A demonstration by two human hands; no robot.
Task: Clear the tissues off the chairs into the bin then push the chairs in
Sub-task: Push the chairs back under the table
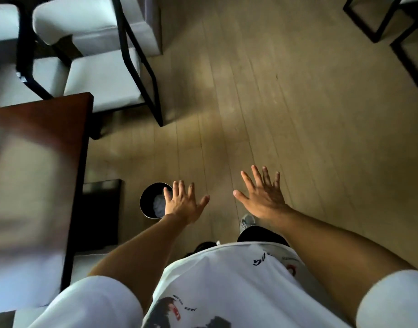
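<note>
Tissues (158,205), crumpled and white, lie at the bottom of a small round black bin (145,201) that stands on the pale wood-plank floor (298,114) beside a dark wooden table (68,129). A person's left hand (183,204) hovers just above the bin's rim, fingers spread and straight, holding nothing. The right hand (262,196) is stretched out beside it over the floor, fingers likewise splayed and empty. Beyond the table's end stands a white-cushioned chair (104,74) with a black frame, its seat bare, a second like it (4,41) to its left. The person wears a white printed T-shirt (227,287), and one grey shoe (247,221) shows below.
</note>
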